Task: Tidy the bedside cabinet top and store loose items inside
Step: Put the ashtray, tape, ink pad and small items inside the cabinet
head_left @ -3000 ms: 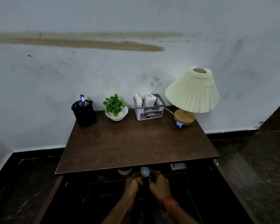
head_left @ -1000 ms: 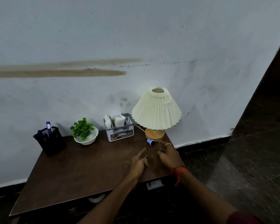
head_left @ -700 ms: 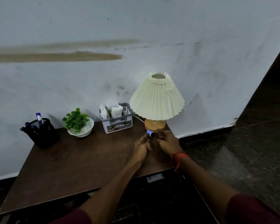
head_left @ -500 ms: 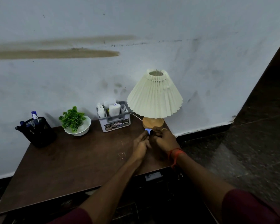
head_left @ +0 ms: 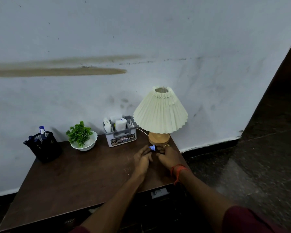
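On the cabinet top: the head view looks down on a dark brown wooden bedside cabinet top (head_left: 77, 179) set against a stained white wall (head_left: 158, 39).
Loose item: a small blue-and-white cylindrical object (head_left: 152, 147) lies near the top's right rear corner, just in front of the lamp's base and between the two hands.
Left hand: the left hand (head_left: 142, 158) is low over the wood with its fingers nearly straight. The tips touch the object's left side and grasp nothing.
Right hand: the right hand (head_left: 168, 157) is at the object's right side with its fingers curled. Whether they pinch it cannot be told. A red thread (head_left: 177, 170) circles the wrist.
Lamp: a cream pleated-shade table lamp on a round wooden base (head_left: 160, 113) stands upright at the right rear.
Back row: a grey plastic caddy of white packets (head_left: 123, 138) is just left of the lamp. Next comes a white scalloped bowl holding a green plant (head_left: 82, 137). A black mesh pen holder (head_left: 44, 147) is at the left rear.
Cabinet front: a white label (head_left: 159, 192) sits under the top's front edge.
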### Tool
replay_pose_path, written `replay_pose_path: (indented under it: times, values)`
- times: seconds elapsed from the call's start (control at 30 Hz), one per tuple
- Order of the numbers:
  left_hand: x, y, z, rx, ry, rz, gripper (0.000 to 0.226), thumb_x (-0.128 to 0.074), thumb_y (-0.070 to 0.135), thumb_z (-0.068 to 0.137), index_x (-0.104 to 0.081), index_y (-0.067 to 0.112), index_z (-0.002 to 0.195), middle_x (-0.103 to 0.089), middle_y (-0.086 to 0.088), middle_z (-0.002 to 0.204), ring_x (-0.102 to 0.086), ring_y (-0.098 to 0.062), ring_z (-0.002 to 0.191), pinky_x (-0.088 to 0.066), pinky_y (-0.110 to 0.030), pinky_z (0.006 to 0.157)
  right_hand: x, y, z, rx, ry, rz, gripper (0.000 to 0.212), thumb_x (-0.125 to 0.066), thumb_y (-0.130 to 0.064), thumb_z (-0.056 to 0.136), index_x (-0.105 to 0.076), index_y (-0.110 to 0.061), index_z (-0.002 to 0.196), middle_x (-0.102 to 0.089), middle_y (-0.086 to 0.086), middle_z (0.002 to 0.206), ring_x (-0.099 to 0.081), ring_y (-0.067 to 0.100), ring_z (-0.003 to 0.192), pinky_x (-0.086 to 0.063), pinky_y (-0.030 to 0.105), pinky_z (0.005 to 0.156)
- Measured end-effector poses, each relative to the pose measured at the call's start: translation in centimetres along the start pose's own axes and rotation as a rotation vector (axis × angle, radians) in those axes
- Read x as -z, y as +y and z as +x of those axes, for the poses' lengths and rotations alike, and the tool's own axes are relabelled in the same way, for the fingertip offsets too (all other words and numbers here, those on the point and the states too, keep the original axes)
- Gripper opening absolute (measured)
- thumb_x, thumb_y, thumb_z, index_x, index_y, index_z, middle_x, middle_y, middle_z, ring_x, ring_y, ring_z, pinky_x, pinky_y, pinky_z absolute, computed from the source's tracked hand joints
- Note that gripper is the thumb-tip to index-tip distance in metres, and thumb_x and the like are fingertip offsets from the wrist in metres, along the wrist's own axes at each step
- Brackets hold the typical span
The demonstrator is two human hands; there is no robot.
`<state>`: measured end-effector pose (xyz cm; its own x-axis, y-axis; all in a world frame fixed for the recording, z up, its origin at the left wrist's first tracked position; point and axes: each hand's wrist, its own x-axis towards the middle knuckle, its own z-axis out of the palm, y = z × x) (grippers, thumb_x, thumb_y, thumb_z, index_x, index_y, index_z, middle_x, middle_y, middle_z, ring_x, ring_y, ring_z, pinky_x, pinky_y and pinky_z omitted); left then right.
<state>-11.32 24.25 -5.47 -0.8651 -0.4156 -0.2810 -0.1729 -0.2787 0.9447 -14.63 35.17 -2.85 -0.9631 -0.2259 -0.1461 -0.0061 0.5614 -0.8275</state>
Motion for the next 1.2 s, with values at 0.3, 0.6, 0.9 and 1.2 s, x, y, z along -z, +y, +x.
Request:
replay_pose_path:
  times: [0.3, 0.6, 0.9, 1.2]
  values:
    - [1.1, 0.7, 2.0, -0.091, 0.086, 0.263, 0.059, -0.05, -0.007, 0.08, -0.054, 0.012, 0.135, -0.06, -0.013, 0.13, -0.059, -0.032, 0.115, -0.05, -0.039, 0.093, -0.8, 1.1, 1.1, -0.015, 0.073, -0.002, 0.032, -0.058, -0.013, 0.085, -0.065, -0.013, 0.115, -0.068, 0.009, 0.113, -0.06, 0.025, 0.11, -0.037, 0.018, 0.081]
    - [0.6, 0.8, 1.2, -0.165, 0.0, 0.501, 0.049, -0.051, -0.002, 0.087, -0.052, 0.007, 0.136, -0.057, -0.009, 0.135, -0.053, -0.02, 0.124, -0.039, -0.019, 0.095, -2.4, 1.9, -0.1, 0.054, 0.142, 0.111, 0.043, -0.058, -0.004, 0.08, -0.065, -0.018, 0.121, -0.07, 0.001, 0.11, -0.064, 0.013, 0.104, -0.047, 0.026, 0.099]
    - [0.9, -0.2, 0.2, -0.174, -0.014, 0.506, 0.045, -0.053, -0.001, 0.085, -0.058, 0.008, 0.13, -0.065, -0.009, 0.121, -0.06, -0.014, 0.102, -0.044, -0.011, 0.077, -2.8, 2.0, -0.5, -0.007, 0.191, 0.191, 0.036, -0.059, -0.007, 0.083, -0.067, -0.015, 0.117, -0.071, 0.004, 0.112, -0.064, 0.016, 0.108, -0.043, 0.019, 0.096]
    - [1.7, -1.6, -0.6, -0.07, 0.02, 0.417, 0.039, -0.056, 0.005, 0.088, -0.061, 0.011, 0.126, -0.066, -0.005, 0.119, -0.063, -0.016, 0.103, -0.051, -0.028, 0.091, -3.6, 1.9, -1.5, -0.002, 0.132, 0.193, 0.033, -0.068, -0.024, 0.085, -0.068, -0.016, 0.117, -0.071, 0.001, 0.113, -0.063, 0.013, 0.107, -0.042, 0.015, 0.09]
